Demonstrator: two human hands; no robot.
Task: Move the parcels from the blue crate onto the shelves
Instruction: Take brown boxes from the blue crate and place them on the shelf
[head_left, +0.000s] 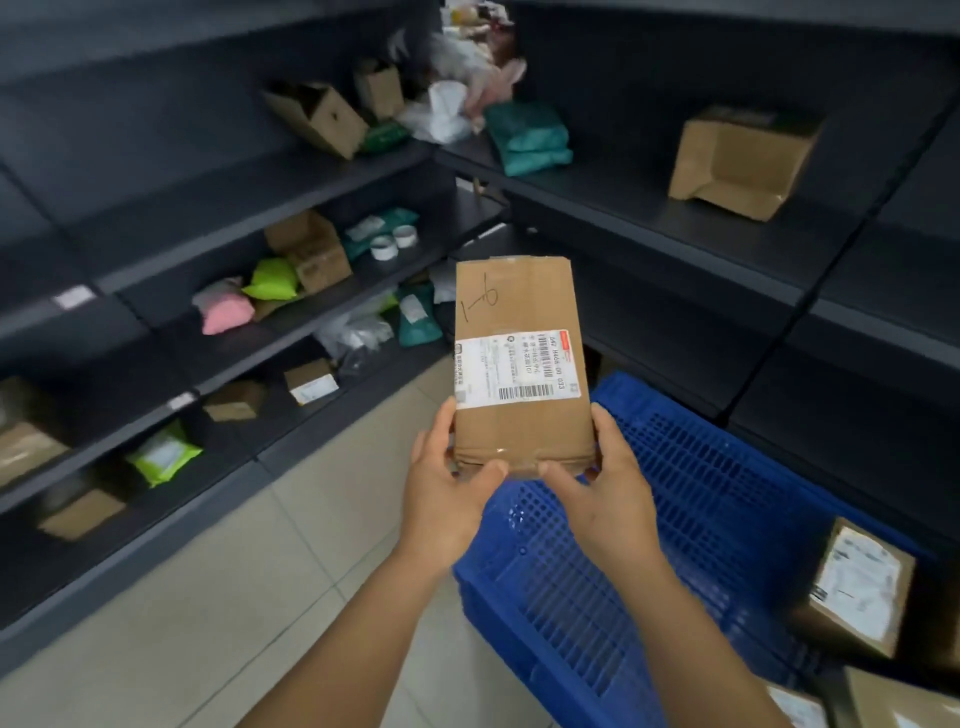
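Note:
A brown cardboard parcel (519, 358) with a white shipping label and a pen mark is held up in front of me, above the blue crate (691, 499). My left hand (447, 488) grips its near left corner, thumb under the near edge. My right hand (602, 488) grips the near right corner the same way. More labelled boxes (857, 587) lie at the crate's right end. Dark shelves (649, 218) stand ahead and on the left (218, 270).
The left shelves hold brown boxes, a pink bag (226, 312), lime-green bags (272, 280) and teal bags. The back shelf carries teal bags (530, 137) and an open brown box (743, 161), with bare shelf between. Pale tiled floor (260, 571) lies left of the crate.

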